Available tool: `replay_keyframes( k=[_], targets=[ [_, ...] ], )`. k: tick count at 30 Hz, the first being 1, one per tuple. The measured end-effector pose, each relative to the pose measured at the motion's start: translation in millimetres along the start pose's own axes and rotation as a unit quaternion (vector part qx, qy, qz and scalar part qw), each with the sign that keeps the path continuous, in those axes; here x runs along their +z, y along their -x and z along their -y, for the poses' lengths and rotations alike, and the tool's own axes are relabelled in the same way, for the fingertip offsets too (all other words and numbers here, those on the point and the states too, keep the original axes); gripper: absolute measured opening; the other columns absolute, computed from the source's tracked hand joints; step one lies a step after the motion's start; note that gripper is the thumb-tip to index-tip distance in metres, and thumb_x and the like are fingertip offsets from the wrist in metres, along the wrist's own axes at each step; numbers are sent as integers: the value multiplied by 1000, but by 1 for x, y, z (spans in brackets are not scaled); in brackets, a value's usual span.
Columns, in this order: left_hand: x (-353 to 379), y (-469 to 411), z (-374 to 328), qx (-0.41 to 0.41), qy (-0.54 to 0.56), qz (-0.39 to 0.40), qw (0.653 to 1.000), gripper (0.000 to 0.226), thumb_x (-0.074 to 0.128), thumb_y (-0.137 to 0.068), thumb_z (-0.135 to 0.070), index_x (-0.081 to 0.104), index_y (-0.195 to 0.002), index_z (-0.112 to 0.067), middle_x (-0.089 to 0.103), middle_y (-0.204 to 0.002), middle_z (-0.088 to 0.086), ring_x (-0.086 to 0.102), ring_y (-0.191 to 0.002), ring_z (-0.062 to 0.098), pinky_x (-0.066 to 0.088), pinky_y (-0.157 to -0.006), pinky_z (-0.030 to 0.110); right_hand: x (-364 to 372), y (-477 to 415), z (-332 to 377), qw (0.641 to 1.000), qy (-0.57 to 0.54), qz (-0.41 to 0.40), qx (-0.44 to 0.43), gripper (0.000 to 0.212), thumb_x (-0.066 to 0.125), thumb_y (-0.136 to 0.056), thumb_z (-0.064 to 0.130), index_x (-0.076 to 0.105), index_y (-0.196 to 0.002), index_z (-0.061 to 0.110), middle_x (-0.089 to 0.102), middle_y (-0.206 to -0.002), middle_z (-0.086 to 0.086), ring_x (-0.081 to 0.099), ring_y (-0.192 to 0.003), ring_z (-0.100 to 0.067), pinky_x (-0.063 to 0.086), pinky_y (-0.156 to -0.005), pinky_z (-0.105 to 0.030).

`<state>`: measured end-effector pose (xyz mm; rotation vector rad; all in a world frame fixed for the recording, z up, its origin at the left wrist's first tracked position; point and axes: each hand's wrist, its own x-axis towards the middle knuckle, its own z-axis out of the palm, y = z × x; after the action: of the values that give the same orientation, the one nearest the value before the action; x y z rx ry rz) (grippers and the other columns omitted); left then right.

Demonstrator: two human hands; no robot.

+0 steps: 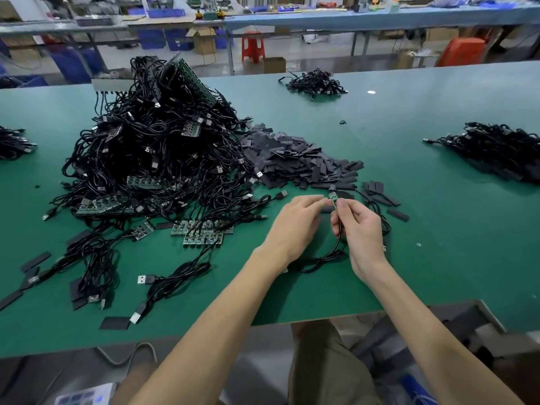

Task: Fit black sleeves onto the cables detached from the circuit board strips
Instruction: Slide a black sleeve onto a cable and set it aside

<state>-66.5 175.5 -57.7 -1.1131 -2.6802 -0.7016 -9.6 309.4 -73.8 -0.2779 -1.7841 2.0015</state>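
Bright, even light from overhead. Soft shadow pools on the table (438, 258) beneath the left hand (295, 220) and right hand (361, 226). A small white glare spot (371, 92) sits far beyond the right hand. Wide-angle bending bows the table edge nearer than the hands. Benches (380, 19) far beyond the hands read soft.

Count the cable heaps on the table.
4: big heap left of centre, small heap far side, right heap, left-edge heap, cut off by the frame. More may lie out of view.
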Motion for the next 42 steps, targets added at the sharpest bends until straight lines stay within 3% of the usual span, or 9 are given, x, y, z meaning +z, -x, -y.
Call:
replay_keyframes(
  k=[5,10,16,19,22,31,33,36,42],
  targets=[
    [15,-18,-7,-54,-95,-6,994,27,50,-105,-33,70,-120,-23,61,-111,2,50,-112,25,40,-95,35,0,-1,-1,1000,3,-3,2,24,56,-105,17,70,-92,2,58,-64,2,48,-56,-9,42,-55,-20],
    [15,-14,-2,-39,-150,-29,988,29,44,-107,-30,68,-113,-14,64,-109,6,55,-107,27,39,-93,35,0,-1,-1,1000,8,5,2,23,55,-106,17,73,-98,5,60,-63,4,50,-56,-8,44,-55,-19],
    [5,15,8,-116,123,-96,981,16,59,-102,-25,68,-100,-12,65,-96,1,61,-87,17,49,-81,33,-2,0,-2,1000,11,25,0,22,54,-106,18,75,-101,11,63,-69,3,55,-60,-7,44,-55,-17],
    [1,29,14,-142,248,-77,955,9,61,-102,-24,64,-95,-18,72,-80,-6,67,-73,5,50,-72,19,-2,0,-2,998,36,57,-5,20,58,-104,19,77,-100,15,66,-71,2,57,-62,-8,45,-55,-19],
    [0,31,18,-155,294,-75,940,10,59,-103,-21,64,-94,-19,75,-71,-8,67,-70,-2,43,-69,9,-1,0,-2,995,63,77,-4,17,62,-102,19,76,-93,17,69,-71,1,60,-62,-11,48,-58,-22],
    [2,29,15,-131,286,-60,947,7,59,-102,-17,58,-95,-17,70,-74,-3,64,-67,4,47,-69,16,1,3,1,989,110,96,5,13,64,-99,12,72,-90,9,75,-72,-9,65,-57,-17,48,-52,-24],
    [2,30,13,-101,247,-60,962,4,63,-99,-17,59,-102,-17,67,-89,-6,60,-74,2,46,-72,15,1,3,0,989,117,86,3,14,64,-99,12,71,-88,9,74,-71,-8,66,-57,-17,48,-51,-25],
    [4,32,10,-54,164,-70,983,21,65,-98,-17,63,-119,-14,61,-109,-4,60,-88,11,50,-83,27,0,2,-1,991,111,73,5,13,64,-99,12,71,-88,7,74,-71,-9,64,-56,-19,46,-49,-24],
    [6,37,2,-39,38,-110,992,30,60,-102,-25,66,-128,-12,64,-110,4,61,-99,24,54,-80,43,-1,0,-2,991,104,80,3,13,68,-97,16,74,-88,8,74,-71,-10,65,-57,-20,47,-48,-24]
  ],
)
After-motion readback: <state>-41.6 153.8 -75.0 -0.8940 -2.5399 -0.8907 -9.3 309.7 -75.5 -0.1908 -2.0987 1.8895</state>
